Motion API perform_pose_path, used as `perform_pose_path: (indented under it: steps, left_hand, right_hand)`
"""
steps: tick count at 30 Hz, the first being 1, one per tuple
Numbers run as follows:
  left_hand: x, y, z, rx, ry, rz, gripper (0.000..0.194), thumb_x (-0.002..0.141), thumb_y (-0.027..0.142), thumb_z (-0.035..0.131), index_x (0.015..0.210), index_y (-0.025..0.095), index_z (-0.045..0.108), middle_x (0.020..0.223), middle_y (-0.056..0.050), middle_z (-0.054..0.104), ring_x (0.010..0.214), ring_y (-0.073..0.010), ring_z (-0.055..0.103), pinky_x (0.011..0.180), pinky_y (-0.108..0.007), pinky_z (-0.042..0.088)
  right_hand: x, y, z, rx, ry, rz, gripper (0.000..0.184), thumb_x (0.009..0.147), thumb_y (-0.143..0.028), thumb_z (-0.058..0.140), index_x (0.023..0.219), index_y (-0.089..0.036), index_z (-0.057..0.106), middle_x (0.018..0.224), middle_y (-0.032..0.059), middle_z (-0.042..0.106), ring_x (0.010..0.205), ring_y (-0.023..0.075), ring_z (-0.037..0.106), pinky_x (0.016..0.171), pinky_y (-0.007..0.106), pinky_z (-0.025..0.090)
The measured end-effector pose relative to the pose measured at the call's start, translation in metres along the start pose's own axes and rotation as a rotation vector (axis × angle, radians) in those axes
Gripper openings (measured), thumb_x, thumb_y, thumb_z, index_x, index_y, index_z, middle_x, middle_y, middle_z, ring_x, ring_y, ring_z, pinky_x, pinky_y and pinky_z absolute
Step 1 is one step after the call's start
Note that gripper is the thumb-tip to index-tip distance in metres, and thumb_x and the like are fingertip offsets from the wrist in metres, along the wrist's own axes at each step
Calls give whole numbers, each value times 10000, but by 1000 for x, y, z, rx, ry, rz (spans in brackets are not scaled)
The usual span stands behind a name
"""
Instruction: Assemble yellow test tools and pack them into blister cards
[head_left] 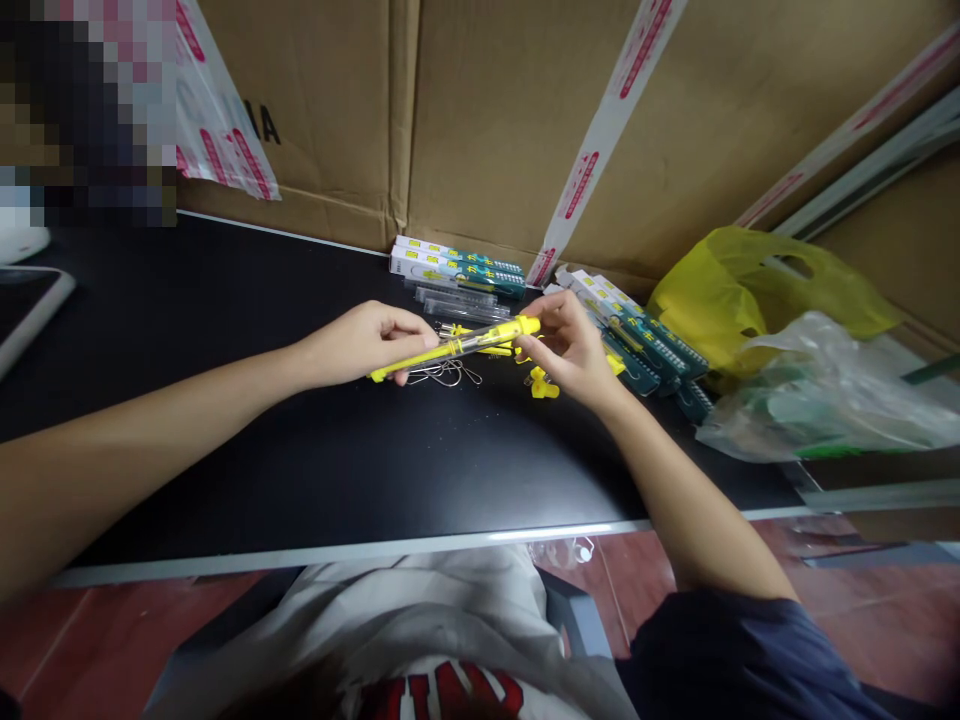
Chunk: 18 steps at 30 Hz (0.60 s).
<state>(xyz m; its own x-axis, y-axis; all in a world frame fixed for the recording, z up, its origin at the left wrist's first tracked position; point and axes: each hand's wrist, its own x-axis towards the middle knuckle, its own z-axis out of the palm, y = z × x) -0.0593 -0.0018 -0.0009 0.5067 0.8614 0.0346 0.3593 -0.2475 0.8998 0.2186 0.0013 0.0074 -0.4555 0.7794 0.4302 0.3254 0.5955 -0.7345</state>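
A slim spring scale (480, 342), with a clear tube and yellow ends, is held slantwise above the black table, its right end higher. My left hand (356, 345) is closed around its lower left end. At the yellow cap on the other end, the thumb and fingers of my right hand (574, 355) pinch it. Bent metal wire hooks (454, 375) lie on the table under the scale. Small yellow plastic pieces (543, 384) rest beside my right hand. Just behind the scale are several clear plastic tubes (459, 300), and more yellow parts are partly hidden by it.
White-and-green printed boxes (457, 264) are stacked behind the tubes, with more boxes (645, 335) to the right. A yellow plastic bag (720, 290) and a clear bag (817, 390) lie at the right. Large cardboard (495, 120) stands along the back edge of the black table (420, 470).
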Motion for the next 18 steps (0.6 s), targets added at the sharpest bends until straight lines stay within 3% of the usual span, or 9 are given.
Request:
perform_pose_path:
  steps: [4,10,12,14,16,18]
  left_hand:
    - [-4,4,14,-118,-79,-58,275,829,365,624,981,150,703,611,-7,651,456,-87,560,422,-175,453]
    - [-5,4,32,-340,-29,-163,285,826,321,648,1068,171,659,619,-3,637,391,-98,541,339,-188,442]
    - [-3,5,32,-411,76,-135,241,847,287,625,1055,165,638,620,6,615,402,-92,542,345,-178,444]
    - [-2,7,28,-491,271,-54,189,876,263,586,1039,170,610,634,19,597,412,-77,534,371,-171,461]
    - [0,9,23,-546,458,23,141,898,255,553,1013,181,586,670,24,596,428,-65,535,397,-163,477]
    - [1,11,19,-574,551,38,107,903,253,541,980,186,573,727,16,613,445,-60,546,407,-159,488]
  right_hand:
    - [-2,-8,9,-15,-70,4,265,878,-400,642,1018,-230,495,968,20,589,771,122,604,651,252,554]
    - [-6,-9,32,-80,-99,-68,249,911,-355,590,1103,-237,487,993,41,585,842,155,607,764,309,550]
    - [-6,-5,35,-129,-40,-82,347,927,-338,560,1234,-247,428,980,47,592,842,170,606,778,334,546]
    - [-5,-2,35,-284,7,-136,390,932,-312,546,1292,-241,412,988,62,596,875,194,595,799,366,530]
    - [-4,0,34,-520,-39,-249,284,936,-291,537,1212,-225,517,1029,86,601,931,220,571,820,387,502]
    - [-3,0,35,-732,-157,-385,188,947,-287,517,1086,-207,616,1040,102,611,946,233,547,800,380,475]
